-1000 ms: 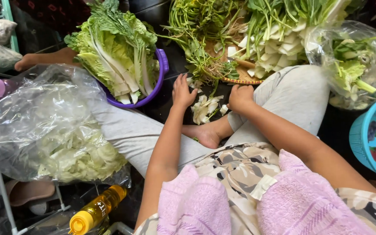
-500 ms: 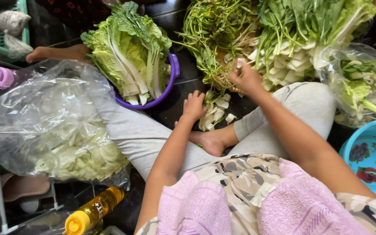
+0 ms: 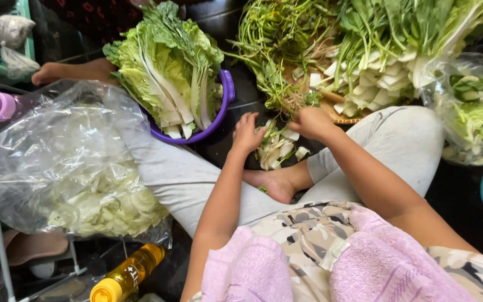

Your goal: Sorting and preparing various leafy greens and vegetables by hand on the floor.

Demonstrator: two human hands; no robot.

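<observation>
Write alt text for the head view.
A seated person's left hand and right hand work over leaf trimmings on the floor, beside a purple bowl of cabbage leaves and piled greens.

1. Dark, glossy tiled floor [image 3: 247, 95], bare only in narrow patches.
2. Directly on it: purple basin [image 3: 226, 92] of leafy cabbage, flat woven tray [image 3: 346, 118] under heaped greens, small pile of pale trimmings [image 3: 278, 148].
3. Also resting there: clear bag of cut cabbage [image 3: 74, 168], yellow-capped bottle [image 3: 124, 274].
</observation>
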